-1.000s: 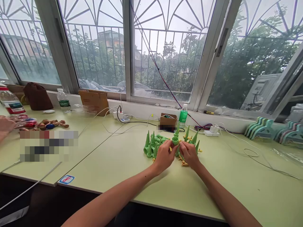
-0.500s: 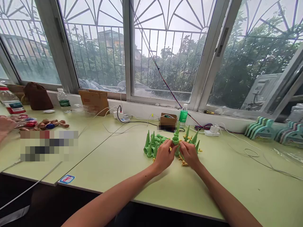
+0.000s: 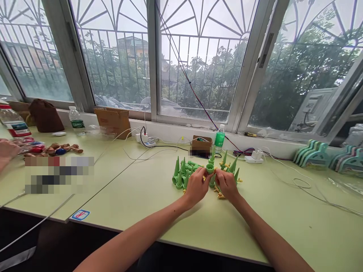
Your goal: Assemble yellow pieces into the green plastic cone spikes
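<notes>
My left hand [image 3: 196, 185] is closed around a green plastic watering spike [image 3: 210, 168], its round open end turned up toward me. Close against its right side, my right hand [image 3: 227, 185] pinches a small yellow valve [image 3: 214, 171], mostly covered by the fingertips. Whether the valve sits in the spike's side I cannot tell. Several green spikes [image 3: 177, 167] stand point up or lie to the left of and behind my hands. On the right more green spikes [image 3: 233, 165] stand, some with yellow parts. Loose yellow valves [image 3: 220, 195] lie just below my hands.
Behind the spikes are a small cardboard box [image 3: 202, 143] and a green-labelled bottle [image 3: 219, 138]. Cables and a power strip [image 3: 253, 159] run along the window sill. Green hangers [image 3: 312, 154] stand at right. Another person's hand [image 3: 8, 149] is at far left beside wooden pieces [image 3: 61, 148].
The open end of the held spike has tipped and shifted slightly left. My right fingers have moved a little, and more of the yellow valve shows between the hands.
</notes>
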### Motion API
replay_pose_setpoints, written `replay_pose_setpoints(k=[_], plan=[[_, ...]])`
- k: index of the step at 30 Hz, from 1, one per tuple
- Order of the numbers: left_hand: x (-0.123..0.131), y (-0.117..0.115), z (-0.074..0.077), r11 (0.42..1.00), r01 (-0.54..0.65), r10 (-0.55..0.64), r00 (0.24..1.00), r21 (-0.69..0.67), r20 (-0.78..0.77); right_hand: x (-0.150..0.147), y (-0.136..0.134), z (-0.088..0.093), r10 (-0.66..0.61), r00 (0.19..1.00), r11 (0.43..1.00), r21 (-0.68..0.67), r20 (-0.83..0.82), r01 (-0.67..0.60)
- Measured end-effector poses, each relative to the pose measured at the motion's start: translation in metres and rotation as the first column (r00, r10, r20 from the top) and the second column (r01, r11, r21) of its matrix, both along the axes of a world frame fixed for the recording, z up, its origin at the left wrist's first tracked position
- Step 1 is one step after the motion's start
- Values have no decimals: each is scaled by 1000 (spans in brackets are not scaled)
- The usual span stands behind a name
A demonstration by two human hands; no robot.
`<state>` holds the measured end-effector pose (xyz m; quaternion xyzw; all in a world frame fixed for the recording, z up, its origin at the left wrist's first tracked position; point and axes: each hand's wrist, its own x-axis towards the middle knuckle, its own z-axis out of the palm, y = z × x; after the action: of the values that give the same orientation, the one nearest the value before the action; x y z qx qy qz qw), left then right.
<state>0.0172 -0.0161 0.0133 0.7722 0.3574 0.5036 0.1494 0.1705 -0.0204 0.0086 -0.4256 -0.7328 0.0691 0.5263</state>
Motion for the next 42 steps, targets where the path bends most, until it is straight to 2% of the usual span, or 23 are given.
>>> replay_pose_setpoints(k=[13, 28, 42], plan=[[0, -1, 0, 1000, -6, 6, 1000, 12, -20, 1, 1, -3, -32, 999, 999, 15, 31, 32], [-4, 0, 1, 996, -8, 20, 990, 84, -138, 1, 0, 1, -66, 992, 995, 86, 107, 57], [-6, 2, 0, 982, -36, 77, 972, 185, -222, 1, -2, 6, -73, 996, 994, 87, 57, 68]])
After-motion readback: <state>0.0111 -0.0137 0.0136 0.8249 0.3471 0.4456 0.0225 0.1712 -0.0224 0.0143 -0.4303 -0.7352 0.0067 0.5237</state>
